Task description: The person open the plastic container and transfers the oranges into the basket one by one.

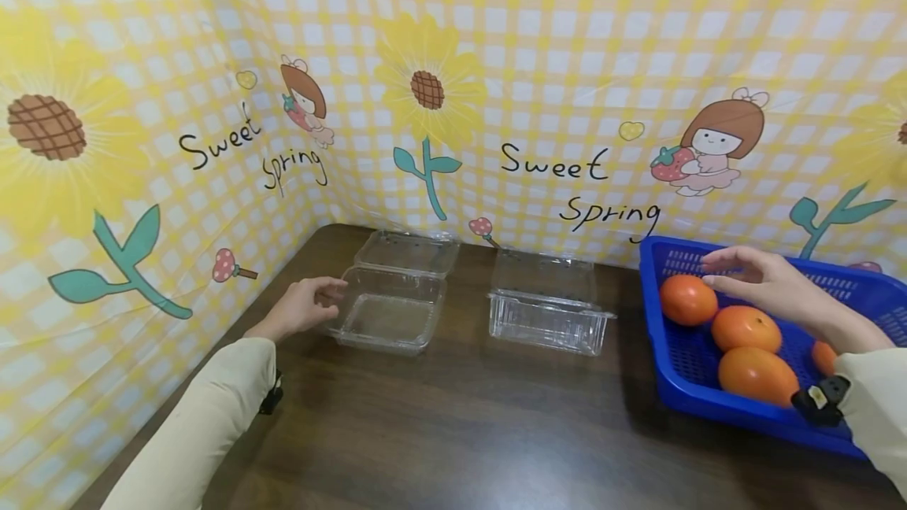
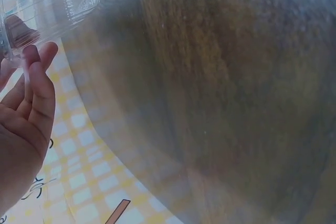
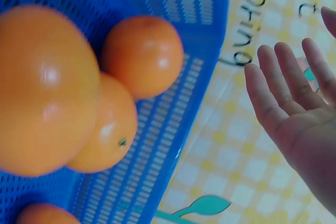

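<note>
My left hand is at the left rim of an open clear plastic clamshell box, whose hinged lid lies back behind it. In the left wrist view, the fingers bend at the edge of that box, and a fingertip shows through the plastic. My right hand hovers over a blue plastic basket, fingers parted from the thumb and nothing held. Below it lie several round orange fruits, among them one reddish-orange fruit near the back left corner. The right wrist view shows the palm with loosely extended fingers.
A second open clear plastic box stands between the first box and the basket, its lid tipped back. Everything is on a dark brown wooden table. A yellow checked cloth with sunflowers and lettering hangs at the back and left.
</note>
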Action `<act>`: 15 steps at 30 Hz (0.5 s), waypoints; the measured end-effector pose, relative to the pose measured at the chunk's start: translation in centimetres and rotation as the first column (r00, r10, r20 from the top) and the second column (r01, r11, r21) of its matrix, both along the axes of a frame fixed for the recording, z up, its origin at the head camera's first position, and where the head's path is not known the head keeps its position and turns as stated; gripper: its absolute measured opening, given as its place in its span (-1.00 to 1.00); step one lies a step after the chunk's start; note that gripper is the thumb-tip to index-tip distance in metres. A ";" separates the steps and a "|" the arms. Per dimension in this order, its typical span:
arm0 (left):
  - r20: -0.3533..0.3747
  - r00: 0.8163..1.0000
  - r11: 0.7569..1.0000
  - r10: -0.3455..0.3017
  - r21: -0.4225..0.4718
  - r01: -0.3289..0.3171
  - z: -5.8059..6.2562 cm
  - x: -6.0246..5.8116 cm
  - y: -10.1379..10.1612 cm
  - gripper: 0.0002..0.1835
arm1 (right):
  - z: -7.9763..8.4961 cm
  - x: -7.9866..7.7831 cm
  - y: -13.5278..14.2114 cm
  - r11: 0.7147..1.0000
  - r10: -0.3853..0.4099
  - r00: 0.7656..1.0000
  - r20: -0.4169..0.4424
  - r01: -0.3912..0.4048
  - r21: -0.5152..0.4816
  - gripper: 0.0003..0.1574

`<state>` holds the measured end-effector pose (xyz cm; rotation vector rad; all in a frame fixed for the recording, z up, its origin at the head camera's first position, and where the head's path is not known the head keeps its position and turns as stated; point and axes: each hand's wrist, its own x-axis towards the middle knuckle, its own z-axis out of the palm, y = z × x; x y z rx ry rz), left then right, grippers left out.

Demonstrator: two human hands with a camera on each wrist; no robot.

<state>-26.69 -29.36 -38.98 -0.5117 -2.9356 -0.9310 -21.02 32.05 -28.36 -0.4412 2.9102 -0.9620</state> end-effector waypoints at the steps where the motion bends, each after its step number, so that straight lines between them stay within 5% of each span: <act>1: 0.003 1.000 1.000 -0.003 -0.001 0.003 0.0 0.0 0.0 -0.55 | 0.1 0.2 -0.3 1.000 0.003 1.000 -0.006 -0.003 -0.008 -0.54; 15: 0.012 0.999 0.999 -0.035 0.005 0.035 0.0 -0.2 0.0 -0.54 | -0.4 2.6 -3.6 0.972 0.078 0.986 -0.146 -0.108 -0.209 -0.75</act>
